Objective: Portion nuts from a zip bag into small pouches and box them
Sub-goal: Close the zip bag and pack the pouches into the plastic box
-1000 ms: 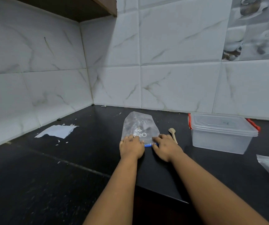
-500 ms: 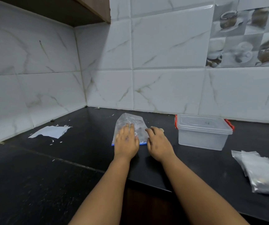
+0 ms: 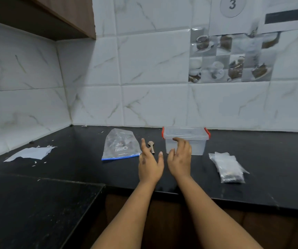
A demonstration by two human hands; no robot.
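Black stone counter: runs along a white marble-look tiled wall and carries everything listed below.
Zip bag: a clear plastic zip bag with a blue seal strip lies flat on the counter, seal edge toward the person, a few dark nuts showing through (their number is too blurred to tell).
Spoon: a small wooden spoon lies just right of the zip bag, partly behind the left fingers.
Box: a clear plastic box with a lid and red side clips stands near the wall, right of the spoon.
Pouches: a small stack of clear plastic pouches lies right of the box, well apart from the zip bag.
Left hand: fingers spread wide, holding nothing, raised between bag and box.
Right hand: fingers loosely curled apart, empty, in front of the box's near wall; whether it touches is unclear.
Paper: a torn white paper scrap lies far left, crumbs around it.
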